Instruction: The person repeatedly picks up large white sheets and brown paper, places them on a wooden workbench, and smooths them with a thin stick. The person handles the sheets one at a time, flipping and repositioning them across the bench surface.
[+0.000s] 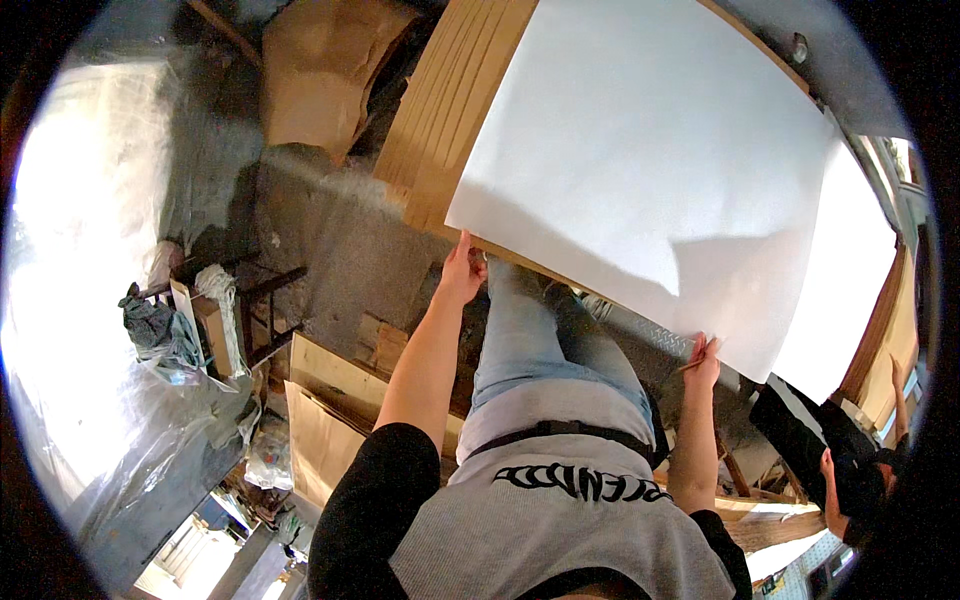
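Note:
A large white sheet (640, 180) lies over a stack of brown boards (450, 130), whose stepped edges show along its left side. My left hand (462, 268) is closed at the sheet's near left corner, a fingertip on top and the other fingers curled below the edge. Toward the near right corner, my right hand (703, 362) pinches the sheet's front edge. A thin brown stick, perhaps a pencil (690, 365), pokes out from that hand. What lies under the sheet's middle is hidden.
Another white sheet (845, 260) lies to the right, with a person in black (820, 435) beside it. Boards (325, 430) lean near my left arm. Brown paper (325, 70) lies at the far left, and clear plastic film (150, 430) drapes the left side.

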Motion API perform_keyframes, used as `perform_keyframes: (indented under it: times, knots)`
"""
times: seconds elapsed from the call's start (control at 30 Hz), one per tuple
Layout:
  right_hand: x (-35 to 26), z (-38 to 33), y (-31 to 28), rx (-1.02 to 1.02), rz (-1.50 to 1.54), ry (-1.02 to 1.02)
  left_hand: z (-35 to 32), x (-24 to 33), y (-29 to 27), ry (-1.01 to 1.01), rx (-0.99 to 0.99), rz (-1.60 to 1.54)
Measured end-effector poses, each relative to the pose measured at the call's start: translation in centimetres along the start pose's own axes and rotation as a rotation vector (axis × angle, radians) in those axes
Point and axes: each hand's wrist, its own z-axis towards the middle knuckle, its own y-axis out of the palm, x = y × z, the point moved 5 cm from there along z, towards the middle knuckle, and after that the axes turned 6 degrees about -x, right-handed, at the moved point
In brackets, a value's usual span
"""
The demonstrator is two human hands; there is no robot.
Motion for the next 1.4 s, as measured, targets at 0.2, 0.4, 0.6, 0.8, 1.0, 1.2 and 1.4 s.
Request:
perform_keyframes:
  times: [0.2,0.4,0.6,0.8,1.0,1.2,1.4]
  knots:
    - [-0.7,0.0,-0.4,0.002,-0.069,-0.002,0.2,1.9,0.8,0.043,0.033,0.063]
    - [-0.7,-2.0,1.1,0.010,-0.068,0.056,1.1,2.2,0.3,0.087,0.025,0.001]
    - [-0.5,0.4,-0.1,-0.004,-0.064,0.052,1.1,2.6,0.5,0.099,0.023,-0.030]
    - [0.0,0.9,-0.3,-0.005,-0.086,0.057,1.1,2.7,-0.1,0.123,0.070,-0.036]
    - [0.8,0.9,-2.5,-0.037,-0.149,0.107,0.9,3.2,0.1,0.142,0.098,-0.009]
    - [-1.3,1.3,-12.9,0.425,-0.388,-0.211,1.2,1.6,0.8,0.001,-0.026,0.020]
    - [-2.2,-5.7,2.4,0.068,-0.842,0.050,0.1,-0.3,4.0,-0.067,-0.149,0.091]
